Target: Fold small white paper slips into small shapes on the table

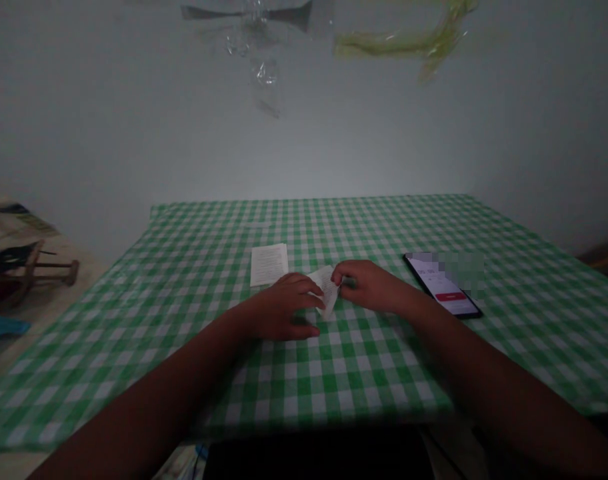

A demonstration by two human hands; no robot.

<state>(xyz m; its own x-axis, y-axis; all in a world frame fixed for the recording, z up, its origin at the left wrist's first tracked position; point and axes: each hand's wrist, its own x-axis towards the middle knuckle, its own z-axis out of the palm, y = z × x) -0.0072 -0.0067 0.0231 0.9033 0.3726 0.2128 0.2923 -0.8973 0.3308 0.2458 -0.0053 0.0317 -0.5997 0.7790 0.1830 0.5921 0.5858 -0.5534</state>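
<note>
Between my two hands a small printed sheet of paper (328,288) sits at a slant over the tablecloth. My right hand (361,283) pinches its upper right edge between thumb and fingers. On the other side, my left hand (290,308) has its fingers spread, with the fingertips at the sheet's left edge and the thumb apart from it. Just beyond my left hand lies a stack of printed papers (269,265), flat on the cloth.
A green and white checked cloth (364,230) covers the table. To the right, a phone (447,290) lies with its screen lit. Behind the table stands a wall (374,133) with tape and plastic on it. A wooden stool (39,273) is on the floor at left.
</note>
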